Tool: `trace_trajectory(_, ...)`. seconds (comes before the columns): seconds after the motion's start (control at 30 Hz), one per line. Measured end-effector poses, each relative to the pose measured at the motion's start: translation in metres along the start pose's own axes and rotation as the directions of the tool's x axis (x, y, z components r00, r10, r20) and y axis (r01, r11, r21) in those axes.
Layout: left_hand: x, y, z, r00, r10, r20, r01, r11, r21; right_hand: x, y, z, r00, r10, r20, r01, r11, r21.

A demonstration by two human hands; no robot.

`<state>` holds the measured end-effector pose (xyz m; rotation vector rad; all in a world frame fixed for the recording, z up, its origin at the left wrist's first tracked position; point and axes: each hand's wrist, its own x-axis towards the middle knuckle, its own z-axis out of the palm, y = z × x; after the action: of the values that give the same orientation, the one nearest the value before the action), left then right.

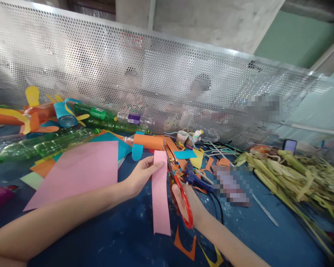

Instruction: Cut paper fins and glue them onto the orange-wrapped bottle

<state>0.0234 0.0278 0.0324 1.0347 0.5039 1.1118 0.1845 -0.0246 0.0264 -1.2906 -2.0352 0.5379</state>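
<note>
My left hand (140,176) pinches a long pink paper strip (160,200) near its upper end, thumb on top. The strip hangs down over the blue table. My right hand (190,204) is closed round the red handles of a pair of scissors (186,202). The scissor blades point up and away, along the right edge of the strip's top; whether they touch the paper I cannot tell. Just beyond the strip lies a bottle wrapped in orange paper (149,141) with blue paper tabs. A large pink sheet (80,174) lies left of my left hand.
Green plastic bottles (50,142) and paper-decorated bottles (65,114) lie at the left. A blue glue gun (197,180) and paper scraps are right of centre. Dried husks (300,178) cover the right side. A perforated metal screen (167,78) stands behind, people beyond it.
</note>
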Motion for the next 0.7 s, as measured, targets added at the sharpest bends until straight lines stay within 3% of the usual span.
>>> trace_trajectory(0.7,0.0020,0.0019,-0.0022,0.999,0.022,-0.042,-0.019,0.998,0.066,0.0004,0.0041,0.0004,0.999,0.033,0.011,-0.034,0.998,0.053)
